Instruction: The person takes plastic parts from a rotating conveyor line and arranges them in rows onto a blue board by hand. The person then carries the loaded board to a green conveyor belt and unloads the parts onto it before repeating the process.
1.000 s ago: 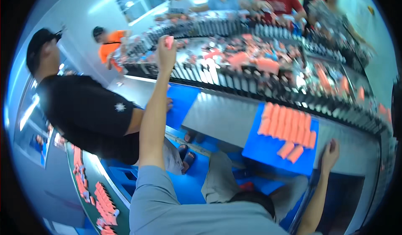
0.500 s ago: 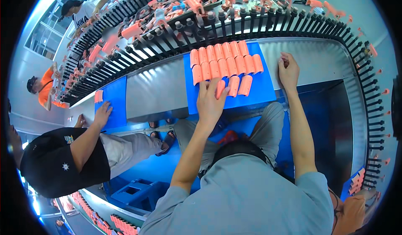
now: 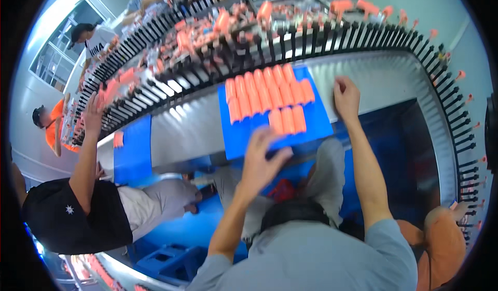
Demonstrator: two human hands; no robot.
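Note:
Several salmon-pink, half-round plastic shells (image 3: 267, 96) lie in close rows on a blue mat (image 3: 236, 144) in front of me. Three of them form a short front row (image 3: 287, 121). Just in front of that row, over the mat's near edge, is my left hand (image 3: 262, 161). Its thumb and fingers are apart, slightly smeared by motion, with nothing seen between them. To the right of the mat, my right hand (image 3: 346, 100) rests on the metal work surface with its fingers curled in. No object shows in it.
A row of black upright pegs (image 3: 249, 52) curves along the bench (image 3: 181, 138). Behind it are trays of mixed pink parts (image 3: 228, 29). On the left, a co-worker (image 3: 78, 208) reaches toward the pegs beside another blue mat (image 3: 132, 156). A blue stool (image 3: 168, 260) stands behind.
My left hand has let go of a shell at the front row and drawn back toward me. My right hand's fingers have curled tighter. The co-worker's arm has lifted to the pegs; the view has shifted.

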